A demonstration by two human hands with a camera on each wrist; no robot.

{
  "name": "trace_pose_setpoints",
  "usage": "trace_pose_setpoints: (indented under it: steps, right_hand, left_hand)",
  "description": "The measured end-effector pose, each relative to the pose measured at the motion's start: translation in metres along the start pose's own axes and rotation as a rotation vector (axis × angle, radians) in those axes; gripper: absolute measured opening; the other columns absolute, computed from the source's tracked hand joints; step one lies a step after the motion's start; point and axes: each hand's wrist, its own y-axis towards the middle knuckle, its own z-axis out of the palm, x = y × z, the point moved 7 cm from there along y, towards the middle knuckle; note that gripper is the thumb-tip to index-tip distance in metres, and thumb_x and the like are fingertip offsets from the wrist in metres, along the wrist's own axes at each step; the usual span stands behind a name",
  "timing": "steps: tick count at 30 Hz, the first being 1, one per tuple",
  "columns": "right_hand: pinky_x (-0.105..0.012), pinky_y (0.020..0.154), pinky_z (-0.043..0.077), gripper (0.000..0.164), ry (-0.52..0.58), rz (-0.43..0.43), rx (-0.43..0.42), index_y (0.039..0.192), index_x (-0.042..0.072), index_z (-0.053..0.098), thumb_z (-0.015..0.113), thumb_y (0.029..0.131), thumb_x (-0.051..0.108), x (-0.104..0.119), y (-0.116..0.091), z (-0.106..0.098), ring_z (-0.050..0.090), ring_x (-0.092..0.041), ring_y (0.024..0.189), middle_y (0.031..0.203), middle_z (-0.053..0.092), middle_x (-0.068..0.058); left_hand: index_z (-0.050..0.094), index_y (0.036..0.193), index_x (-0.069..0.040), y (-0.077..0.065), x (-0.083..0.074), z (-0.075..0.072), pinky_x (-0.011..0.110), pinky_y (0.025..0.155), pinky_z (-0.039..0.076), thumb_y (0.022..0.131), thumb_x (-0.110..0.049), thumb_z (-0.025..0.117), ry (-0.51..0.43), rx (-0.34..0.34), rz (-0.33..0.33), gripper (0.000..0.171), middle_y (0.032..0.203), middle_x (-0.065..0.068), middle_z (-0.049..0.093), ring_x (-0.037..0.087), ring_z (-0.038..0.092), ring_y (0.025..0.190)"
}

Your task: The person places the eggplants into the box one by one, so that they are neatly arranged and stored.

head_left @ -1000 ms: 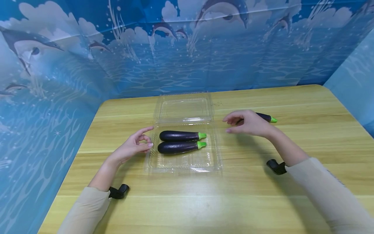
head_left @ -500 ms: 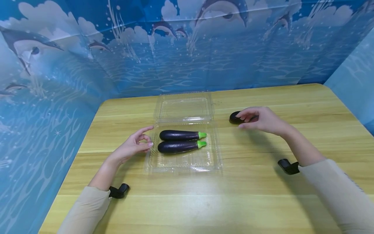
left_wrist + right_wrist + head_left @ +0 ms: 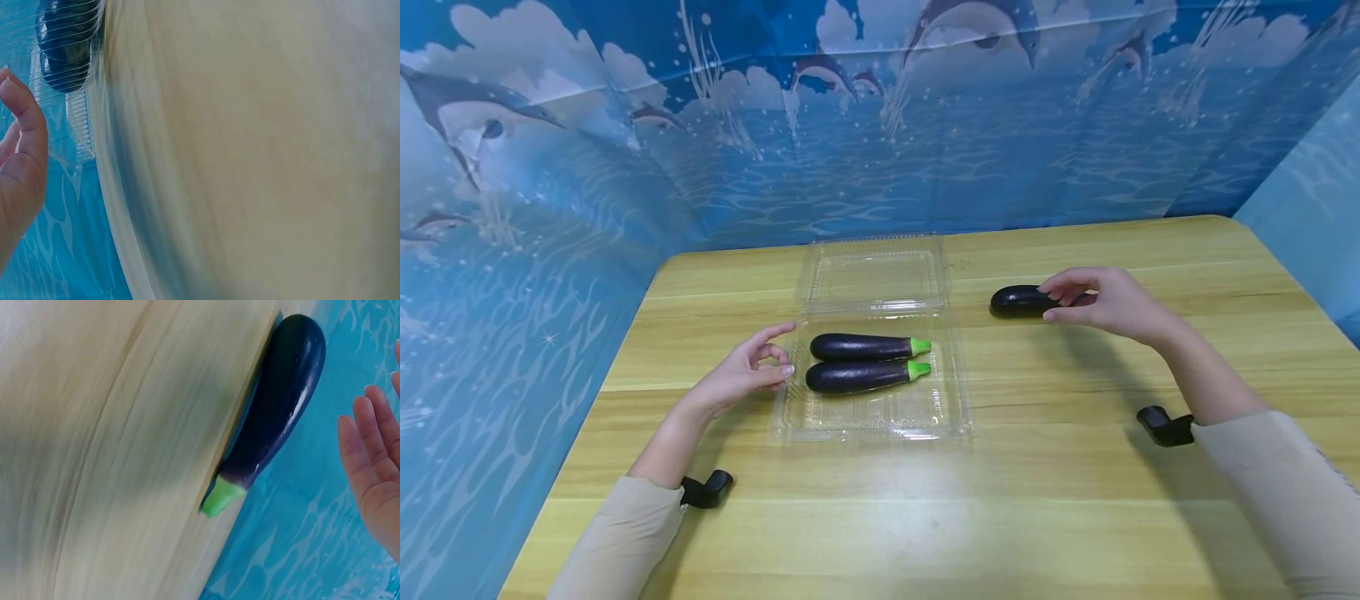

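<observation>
In the head view, a third eggplant (image 3: 1018,301) lies on the table right of the container, its stem end hidden by my right hand (image 3: 1108,302). The right wrist view shows this eggplant (image 3: 275,400) whole, with its green stem, and the right hand (image 3: 378,456) apart from it, fingers loosely extended. Two dark purple eggplants (image 3: 857,347) lie side by side in a clear plastic clamshell container (image 3: 880,421), green stems pointing right. At the container's left edge is my left hand (image 3: 741,372), index finger extended and other fingers bent; whether it touches the rim is hard to tell.
The container's clear lid (image 3: 876,275) lies folded back toward the far edge of the wooden table (image 3: 880,533). Behind the table hangs a blue curtain (image 3: 850,167) with dolphins on it. Each wrist wears a black camera (image 3: 707,489).
My right hand has moved right along the third eggplant, uncovering its rounded end and covering its stem end. The left hand and the two eggplants in the container stay where they were.
</observation>
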Motion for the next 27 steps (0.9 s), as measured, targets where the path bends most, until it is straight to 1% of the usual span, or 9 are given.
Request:
trace_pose_setpoints:
  steps: [4,8,12,16,21,24,27]
  right_hand:
    - [-0.022,0.069,0.047,0.041,-0.015,0.018,-0.007,0.119,0.004,0.061,0.071,0.083,0.02,-0.01,-0.002,-0.005,0.054,-0.007,0.087,0.105,0.061,-0.011]
    - [-0.02,0.071,0.047,0.041,-0.023,0.027,-0.017,0.12,0.004,0.06,0.071,0.084,0.02,-0.019,-0.003,-0.01,0.053,-0.004,0.087,0.109,0.06,-0.012]
    - [-0.019,0.073,0.047,0.043,-0.027,0.038,-0.022,0.121,0.003,0.059,0.07,0.084,0.022,-0.026,-0.005,-0.013,0.052,-0.004,0.089,0.113,0.058,-0.014]
    - [-0.017,0.075,0.046,0.045,-0.044,0.054,-0.021,0.122,0.002,0.058,0.069,0.085,0.024,-0.033,-0.005,-0.016,0.052,-0.011,0.095,0.117,0.056,-0.016]
    - [-0.017,0.076,0.046,0.046,-0.07,0.069,-0.031,0.123,0.003,0.058,0.069,0.085,0.027,-0.042,-0.005,-0.018,0.049,-0.023,0.102,0.12,0.055,-0.016]
    - [-0.016,0.076,0.046,0.049,-0.059,0.081,-0.031,0.124,0.001,0.056,0.069,0.085,0.027,-0.048,-0.005,-0.019,0.048,-0.027,0.104,0.122,0.054,-0.018]
    - [-0.018,0.077,0.047,0.052,-0.029,0.114,-0.029,0.127,0.001,0.054,0.068,0.086,0.029,-0.054,-0.005,-0.02,0.047,-0.029,0.108,0.125,0.051,-0.018]
  left_hand:
    - [0.024,0.147,-0.01,0.0,0.0,0.0,0.024,0.066,0.049,0.089,-0.006,0.062,0.007,0.001,0.007,0.069,0.094,0.008,0.048,0.01,0.056,0.072]
    - [0.025,0.147,-0.011,0.0,0.0,0.0,0.024,0.065,0.048,0.089,-0.006,0.062,0.006,-0.001,0.0,0.069,0.094,0.008,0.048,0.01,0.054,0.071]
    - [0.025,0.147,-0.012,0.0,0.0,0.001,0.025,0.064,0.047,0.089,-0.006,0.061,0.001,-0.001,-0.007,0.069,0.094,0.008,0.048,0.011,0.053,0.07]
    - [0.024,0.147,-0.011,0.0,0.0,0.001,0.024,0.064,0.047,0.089,-0.006,0.061,0.001,0.0,-0.005,0.069,0.094,0.007,0.048,0.01,0.053,0.07]
    - [0.025,0.147,-0.011,0.0,0.0,0.001,0.024,0.064,0.046,0.089,-0.005,0.061,0.004,0.0,-0.006,0.069,0.094,0.007,0.048,0.01,0.052,0.07]
    - [0.024,0.147,-0.011,0.0,-0.001,0.001,0.024,0.063,0.046,0.089,-0.005,0.061,0.005,0.0,-0.008,0.069,0.094,0.007,0.048,0.01,0.052,0.069]
    - [0.024,0.147,-0.011,0.0,-0.001,0.001,0.024,0.063,0.046,0.089,-0.005,0.061,0.005,0.001,-0.008,0.069,0.094,0.007,0.048,0.01,0.052,0.069]
